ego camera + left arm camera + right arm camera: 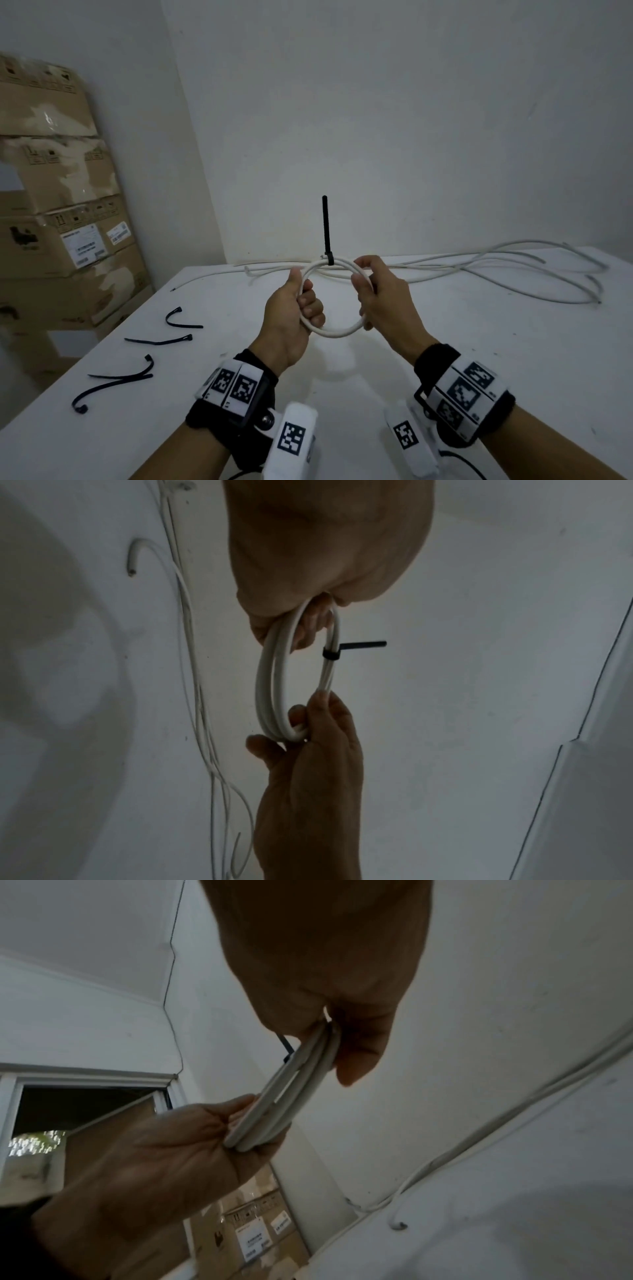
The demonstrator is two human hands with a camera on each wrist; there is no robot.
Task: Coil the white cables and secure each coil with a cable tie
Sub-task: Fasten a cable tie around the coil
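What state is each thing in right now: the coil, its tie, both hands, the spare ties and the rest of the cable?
white cable coil: wound in a ring, held off the table.
black cable tie: cinched round the coil's top, tail sticking up untrimmed.
left hand: grips the coil's left side.
right hand: grips the coil's right side.
spare cable ties: four, loose, unfastened on the table.
loose white cables: uncoiled at the table's far edge.

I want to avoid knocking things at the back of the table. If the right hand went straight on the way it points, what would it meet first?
Probably the loose white cables lying along the table's far edge; the right hand, gripping the tied coil, points forward toward them. Depth is unclear; the wall lies beyond.
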